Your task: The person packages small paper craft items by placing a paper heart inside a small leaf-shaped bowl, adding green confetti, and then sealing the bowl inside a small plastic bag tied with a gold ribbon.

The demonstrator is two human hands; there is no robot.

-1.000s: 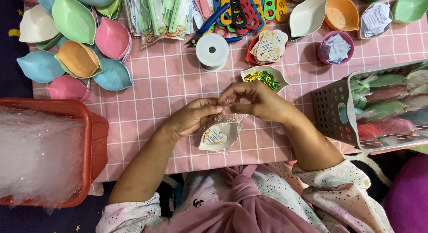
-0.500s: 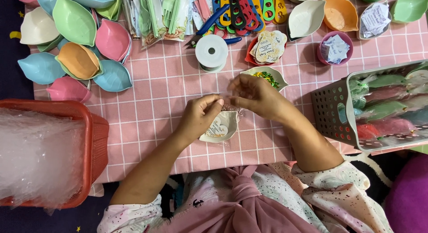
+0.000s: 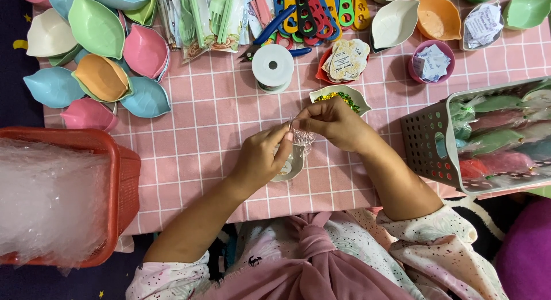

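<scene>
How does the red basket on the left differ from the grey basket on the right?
The red basket holds a heap of clear plastic bags, while the grey basket holds wrapped green and pink items. The red basket's near wall looks solid; the grey basket's wall has rows of holes. Both sit at the edges of the pink checked cloth, apart from the hands.

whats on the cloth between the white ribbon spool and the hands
Mostly bare pink checked cloth in the head view. The small white dish of green and gold bits lies just right of that stretch, below the white ribbon spool, touching the right hand.
</scene>
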